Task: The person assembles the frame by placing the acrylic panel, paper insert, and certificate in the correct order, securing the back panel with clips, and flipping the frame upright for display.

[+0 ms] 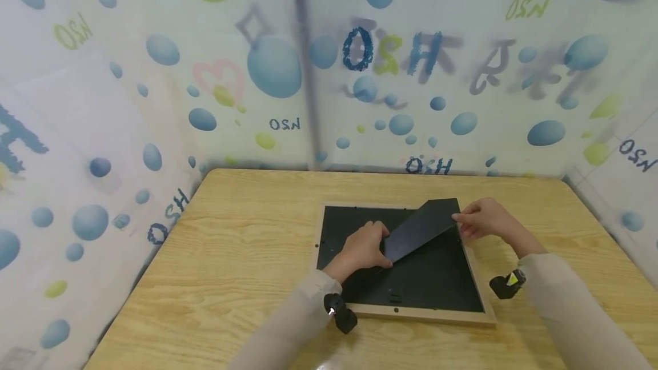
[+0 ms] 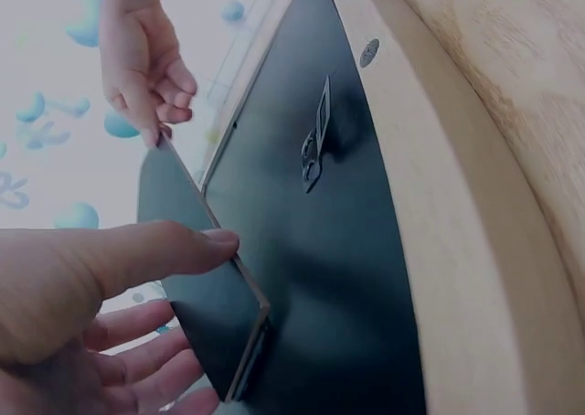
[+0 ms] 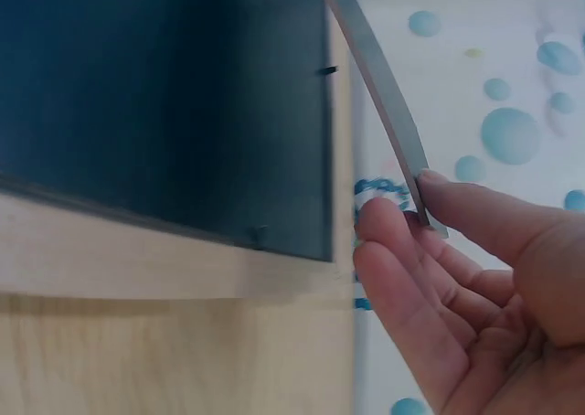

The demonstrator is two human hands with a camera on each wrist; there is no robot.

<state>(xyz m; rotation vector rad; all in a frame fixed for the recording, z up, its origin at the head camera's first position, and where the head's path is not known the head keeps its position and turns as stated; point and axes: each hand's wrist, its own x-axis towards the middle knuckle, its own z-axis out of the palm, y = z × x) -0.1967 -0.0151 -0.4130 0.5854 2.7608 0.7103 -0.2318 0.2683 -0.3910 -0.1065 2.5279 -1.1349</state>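
Observation:
A wooden picture frame (image 1: pixel 411 314) lies face down on the table, its black backing (image 1: pixel 437 278) upward. A loose black panel (image 1: pixel 421 227) is tilted up above the backing. My left hand (image 1: pixel 379 245) grips the panel's lower left end, thumb (image 2: pixel 155 250) on top and fingers underneath. My right hand (image 1: pixel 461 222) pinches its raised far right corner, seen edge-on as the panel edge (image 3: pixel 379 86) between thumb and fingers of the right hand (image 3: pixel 430 223). A small metal hanger clip (image 2: pixel 315 145) sits on the backing (image 2: pixel 329 278).
The light wooden table (image 1: pixel 231 256) is walled on three sides by white sheeting printed with blue bubbles (image 1: pixel 272 67). The frame lies right of the table's middle. Bare tabletop stretches to the left and along the front edge.

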